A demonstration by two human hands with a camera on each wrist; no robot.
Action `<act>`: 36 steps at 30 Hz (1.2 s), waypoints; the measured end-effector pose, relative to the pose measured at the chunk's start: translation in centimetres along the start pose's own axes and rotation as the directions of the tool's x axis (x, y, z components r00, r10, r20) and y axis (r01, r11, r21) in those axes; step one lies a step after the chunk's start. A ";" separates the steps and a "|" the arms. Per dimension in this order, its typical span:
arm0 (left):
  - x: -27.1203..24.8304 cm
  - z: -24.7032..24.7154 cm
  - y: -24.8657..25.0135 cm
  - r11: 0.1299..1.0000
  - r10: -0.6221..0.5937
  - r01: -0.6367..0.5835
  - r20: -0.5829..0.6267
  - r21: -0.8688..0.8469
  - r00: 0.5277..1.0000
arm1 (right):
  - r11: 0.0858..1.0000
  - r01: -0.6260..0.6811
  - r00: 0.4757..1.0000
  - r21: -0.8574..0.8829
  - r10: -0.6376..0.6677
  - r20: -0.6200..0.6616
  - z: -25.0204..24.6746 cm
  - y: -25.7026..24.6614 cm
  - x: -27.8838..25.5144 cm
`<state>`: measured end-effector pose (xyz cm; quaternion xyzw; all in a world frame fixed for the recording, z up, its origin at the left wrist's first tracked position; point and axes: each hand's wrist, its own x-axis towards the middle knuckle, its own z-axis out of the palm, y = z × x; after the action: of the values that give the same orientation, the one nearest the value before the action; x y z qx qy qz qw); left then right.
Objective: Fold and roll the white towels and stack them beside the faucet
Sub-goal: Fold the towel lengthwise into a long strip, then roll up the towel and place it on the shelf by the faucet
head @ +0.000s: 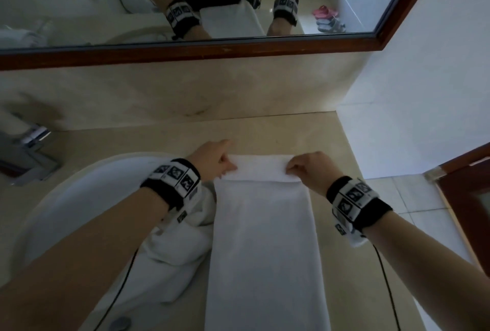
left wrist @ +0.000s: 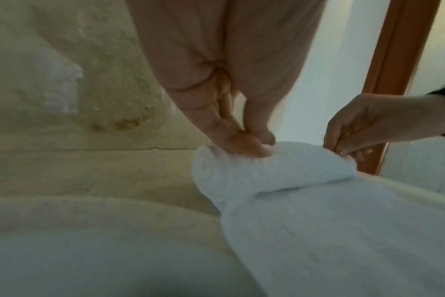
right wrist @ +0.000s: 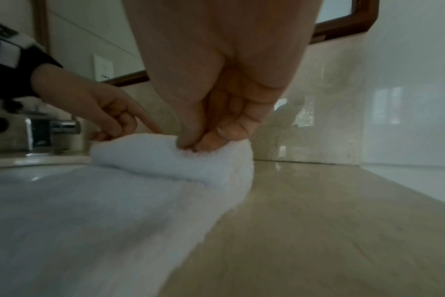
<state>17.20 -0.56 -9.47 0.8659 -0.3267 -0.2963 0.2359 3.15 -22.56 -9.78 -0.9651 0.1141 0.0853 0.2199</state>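
A white towel (head: 262, 237) folded into a long strip lies on the beige counter, running from the near edge toward the wall. Its far end is turned over into a small roll (head: 262, 170) (left wrist: 267, 170) (right wrist: 170, 158). My left hand (head: 220, 160) (left wrist: 252, 144) pinches the roll's left end, index finger pointing out. My right hand (head: 305, 167) (right wrist: 203, 144) pinches the right end. A second white towel (head: 183, 240) lies crumpled in the sink, left of the strip. The chrome faucet (head: 26, 150) (right wrist: 46, 130) stands at the far left.
The white sink basin (head: 87, 184) sits left of the strip. A mirror with a brown wood frame (head: 185, 53) hangs above the backsplash. A white tiled wall (head: 424, 78) bounds the counter on the right. Bare counter (right wrist: 318, 221) lies right of the towel.
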 end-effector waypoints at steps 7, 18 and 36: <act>2.5 -1.1 1.0 0.936 -0.102 0.027 0.197 0.350 0.975 | 0.982 -0.083 0.969 -0.169 0.119 0.215 -2.1 -1.0 3.3; -0.5 3.8 0.7 0.881 0.142 -0.057 -0.147 0.470 0.979 | 0.952 0.071 0.997 -0.297 -0.055 0.062 0.3 -1.2 0.6; -1.1 3.1 2.7 0.838 0.111 -0.027 -0.121 0.546 0.986 | 0.958 0.029 0.999 -0.284 -0.017 0.042 -0.4 -1.6 0.3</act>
<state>13.28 -2.29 -9.67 0.9043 -0.4098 -0.1183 0.0156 3.89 -21.44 -8.86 -0.9860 0.0850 0.1173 0.0820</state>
